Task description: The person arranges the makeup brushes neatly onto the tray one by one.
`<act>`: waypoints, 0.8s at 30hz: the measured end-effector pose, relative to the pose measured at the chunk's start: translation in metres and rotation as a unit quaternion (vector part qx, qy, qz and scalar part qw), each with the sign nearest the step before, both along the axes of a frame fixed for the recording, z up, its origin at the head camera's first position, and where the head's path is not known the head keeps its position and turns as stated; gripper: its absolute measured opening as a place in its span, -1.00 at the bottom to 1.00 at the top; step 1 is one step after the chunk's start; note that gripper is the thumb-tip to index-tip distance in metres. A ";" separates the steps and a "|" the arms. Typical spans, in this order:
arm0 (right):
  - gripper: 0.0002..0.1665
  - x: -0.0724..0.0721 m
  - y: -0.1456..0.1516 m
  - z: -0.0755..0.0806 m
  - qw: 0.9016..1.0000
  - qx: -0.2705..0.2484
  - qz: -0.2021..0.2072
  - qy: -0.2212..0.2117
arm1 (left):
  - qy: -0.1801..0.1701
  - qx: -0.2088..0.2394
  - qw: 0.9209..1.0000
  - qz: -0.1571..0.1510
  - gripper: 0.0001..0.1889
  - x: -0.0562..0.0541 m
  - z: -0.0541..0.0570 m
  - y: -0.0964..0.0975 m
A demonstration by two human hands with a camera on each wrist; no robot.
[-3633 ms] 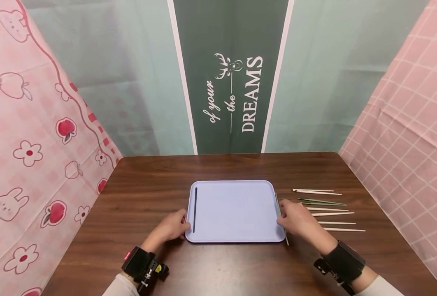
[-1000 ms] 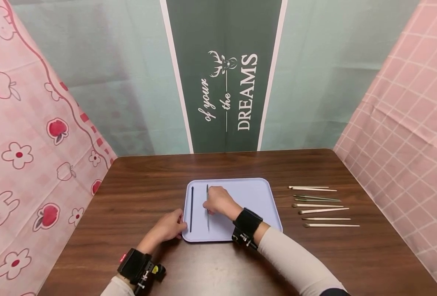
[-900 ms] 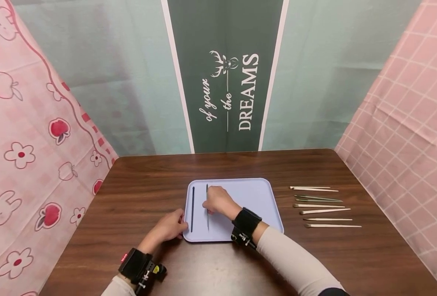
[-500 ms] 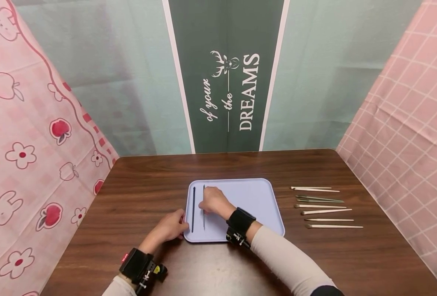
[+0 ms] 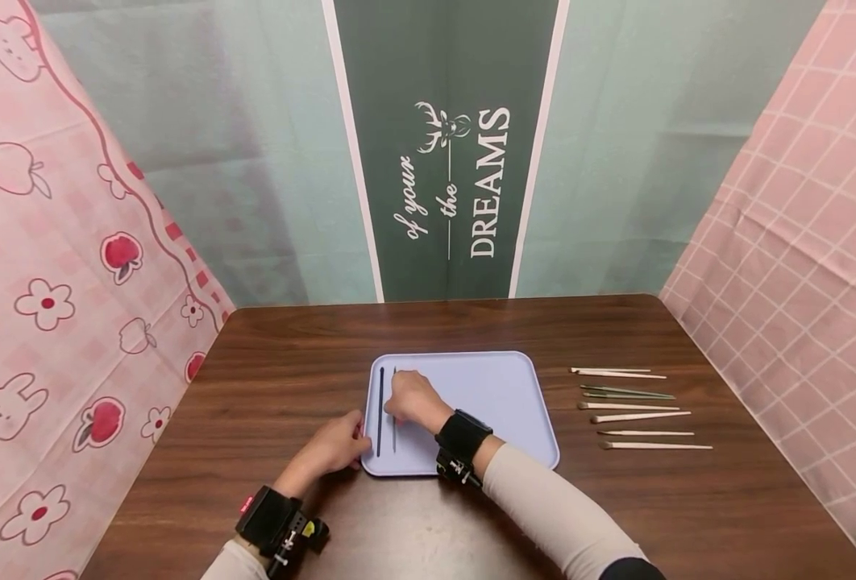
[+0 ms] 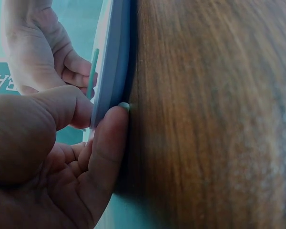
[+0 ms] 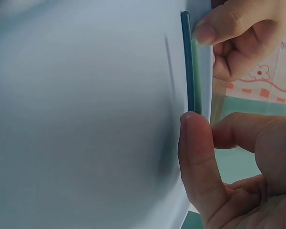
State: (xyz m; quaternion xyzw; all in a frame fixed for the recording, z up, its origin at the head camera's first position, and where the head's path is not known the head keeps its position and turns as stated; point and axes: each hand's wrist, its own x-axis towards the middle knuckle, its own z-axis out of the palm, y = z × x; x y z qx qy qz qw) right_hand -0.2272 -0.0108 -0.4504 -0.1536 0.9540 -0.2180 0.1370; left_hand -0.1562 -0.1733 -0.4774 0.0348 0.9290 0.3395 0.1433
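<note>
A pale lavender tray (image 5: 479, 403) lies on the table. My left hand (image 5: 337, 443) pinches its left rim near the front corner; in the left wrist view the thumb (image 6: 71, 107) is at the rim's upper side and a finger (image 6: 112, 138) at its outer side. Over the tray's left part my right hand (image 5: 415, 400) pinches a thin green brush (image 5: 395, 440), with part of it hidden by the fingers. Just left of it, a black brush (image 5: 380, 412) lies lengthwise on the tray, roughly parallel. Whether the green brush touches the tray I cannot tell.
Right of the tray, several slim brushes lie crosswise on the wooden table (image 5: 268, 346): pale-handled brushes (image 5: 653, 445) and green ones (image 5: 627, 394). Fabric hangings stand behind the table and on both sides.
Earlier, my right hand was at the tray's right rim by the green brush. It has since carried that brush over the tray, lately edging left towards the black brush. My left hand stays at the rim.
</note>
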 end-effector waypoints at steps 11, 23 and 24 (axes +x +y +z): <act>-0.65 0.000 -0.006 -0.002 1.000 0.006 0.000 0.003 | -0.001 0.005 1.000 0.000 -0.85 0.000 -0.001 0.000; -0.69 0.003 -0.009 -0.001 1.000 0.014 -0.004 0.010 | 0.004 0.006 1.000 0.000 -0.84 0.001 0.001 0.000; -0.70 0.004 -0.009 -0.001 1.000 0.015 -0.004 0.010 | 0.004 0.007 1.000 0.001 -0.84 0.001 0.001 0.000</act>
